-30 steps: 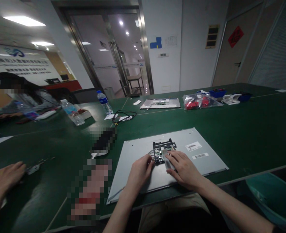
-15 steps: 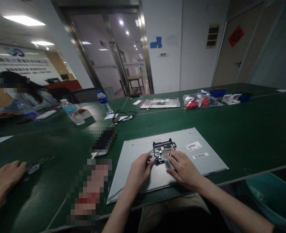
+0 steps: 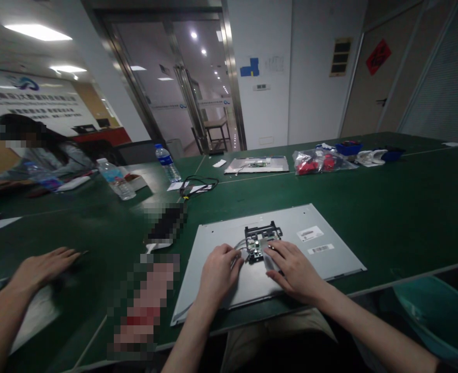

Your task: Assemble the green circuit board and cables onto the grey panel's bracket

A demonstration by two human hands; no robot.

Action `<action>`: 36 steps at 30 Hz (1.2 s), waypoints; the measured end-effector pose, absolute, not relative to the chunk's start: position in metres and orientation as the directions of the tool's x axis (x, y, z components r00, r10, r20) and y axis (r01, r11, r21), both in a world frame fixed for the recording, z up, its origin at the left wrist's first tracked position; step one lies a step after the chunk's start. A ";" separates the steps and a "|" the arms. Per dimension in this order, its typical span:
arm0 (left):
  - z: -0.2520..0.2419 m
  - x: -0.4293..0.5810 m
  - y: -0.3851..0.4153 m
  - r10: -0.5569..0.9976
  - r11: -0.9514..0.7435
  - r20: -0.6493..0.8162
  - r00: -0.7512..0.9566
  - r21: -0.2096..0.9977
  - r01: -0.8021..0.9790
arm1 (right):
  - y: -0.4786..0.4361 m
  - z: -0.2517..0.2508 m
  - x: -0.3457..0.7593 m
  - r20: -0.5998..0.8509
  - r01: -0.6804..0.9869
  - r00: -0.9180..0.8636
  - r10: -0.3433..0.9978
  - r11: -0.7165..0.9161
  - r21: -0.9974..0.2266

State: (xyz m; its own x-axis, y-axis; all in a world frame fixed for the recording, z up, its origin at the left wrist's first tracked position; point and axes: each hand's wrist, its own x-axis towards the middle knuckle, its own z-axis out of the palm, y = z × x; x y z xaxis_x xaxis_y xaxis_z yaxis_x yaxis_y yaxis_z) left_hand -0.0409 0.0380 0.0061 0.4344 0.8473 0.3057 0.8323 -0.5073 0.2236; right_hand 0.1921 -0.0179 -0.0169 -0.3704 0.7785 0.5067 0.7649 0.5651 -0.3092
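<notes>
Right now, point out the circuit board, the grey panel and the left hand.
circuit board [image 3: 255,249], head view, green middle.
grey panel [image 3: 291,217], head view, bare far part.
left hand [image 3: 218,270], head view, back of hand.

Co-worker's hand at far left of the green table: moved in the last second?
Yes. The co-worker's hand slid right along the green table, toward the flat grey metal panel, which stayed put.

Looks down on a green desk [image 3: 387,207] with a grey panel [image 3: 322,223] lying flat. Shows a small circuit board [image 3: 256,247] in a black bracket [image 3: 263,228] at the panel's middle. Finds the left hand [image 3: 219,269] curled just left of the board, fingers [image 3: 232,255] at the pale wires [image 3: 239,243]. Finds the right hand [image 3: 294,269] spread flat, touching the board's right edge. Sees, well apart at left, another person's hand [image 3: 42,267] on the desk.
</notes>
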 end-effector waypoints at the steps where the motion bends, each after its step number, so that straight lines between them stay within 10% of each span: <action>1: 0.006 -0.041 0.038 0.847 -0.507 0.304 0.435 0.218 0.834 | -0.018 -0.017 0.192 0.506 0.765 -0.370 0.779 0.564 -0.310; 36: 0.007 -0.035 0.036 0.854 -0.503 0.293 0.430 0.257 0.825 | -0.018 -0.017 0.192 0.503 0.756 -0.379 0.777 0.573 -0.315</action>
State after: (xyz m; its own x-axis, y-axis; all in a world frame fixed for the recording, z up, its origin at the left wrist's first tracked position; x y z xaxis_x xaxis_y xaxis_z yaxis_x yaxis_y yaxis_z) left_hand -0.0347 0.0360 0.0065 0.4299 0.8541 0.2928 0.8248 -0.5034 0.2574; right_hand 0.1922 -0.0182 -0.0165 -0.3788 0.7769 0.5029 0.7564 0.5730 -0.3154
